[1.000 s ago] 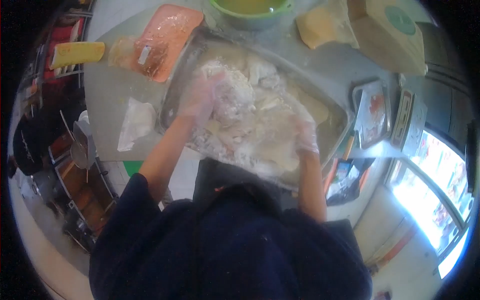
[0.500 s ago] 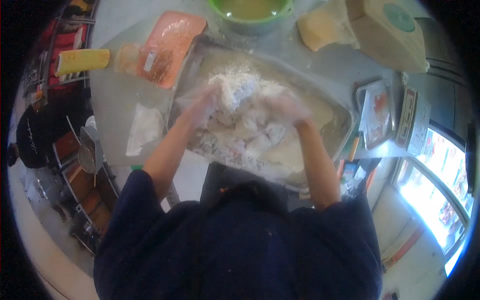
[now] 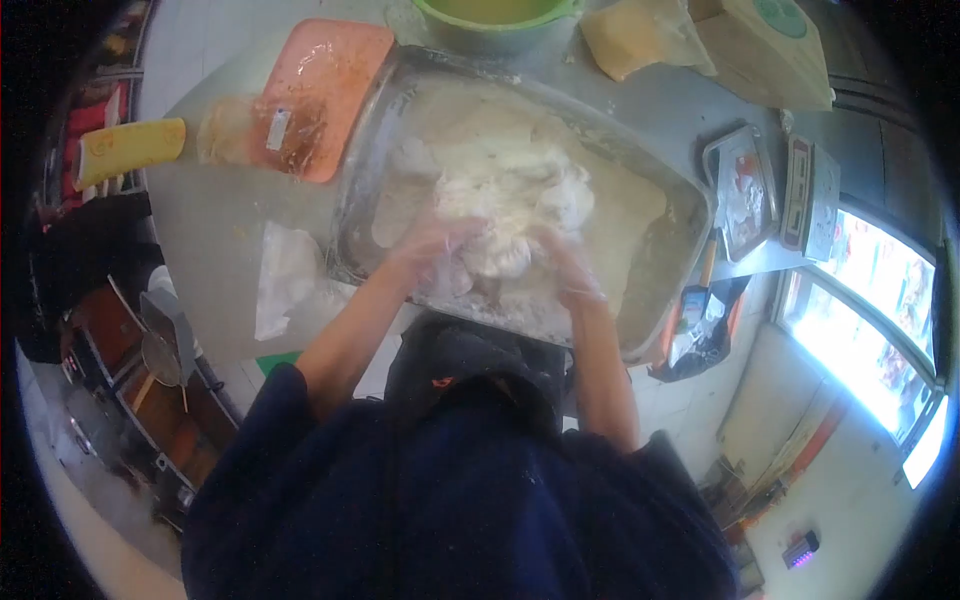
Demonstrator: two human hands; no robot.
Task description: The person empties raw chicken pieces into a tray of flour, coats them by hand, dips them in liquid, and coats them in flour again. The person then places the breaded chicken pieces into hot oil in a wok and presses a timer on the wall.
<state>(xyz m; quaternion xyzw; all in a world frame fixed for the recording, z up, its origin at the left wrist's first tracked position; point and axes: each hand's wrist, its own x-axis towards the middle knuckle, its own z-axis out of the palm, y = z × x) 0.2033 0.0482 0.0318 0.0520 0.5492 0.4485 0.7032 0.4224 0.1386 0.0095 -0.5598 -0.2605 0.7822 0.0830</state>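
Observation:
A large metal tray (image 3: pixel 690 250) holds pale flour (image 3: pixel 610 215) and a heap of flour-coated food pieces (image 3: pixel 500 225), whose kind I cannot make out under the coating. At the heap's near left side, my left hand (image 3: pixel 445 250) is curled round floured pieces. Opposite it, my right hand (image 3: pixel 565 265) closes on the heap from the right. Both hands seem to wear thin clear gloves dusted with flour. The fingertips are partly buried in the white coating.
Beyond the tray stands a green bowl (image 3: pixel 500 18) of liquid. An orange tray (image 3: pixel 335 75) and white paper (image 3: pixel 285 275) lie to the left. A bag of yellowish powder (image 3: pixel 640 38), a cardboard box (image 3: pixel 765 50), a small metal tray (image 3: pixel 742 195) and a scale (image 3: pixel 812 200) sit right.
Both hands have come down and nearer to me. The floured pieces, lifted and blurred with motion before, now lie heaped in the tray. The view has shifted slightly.

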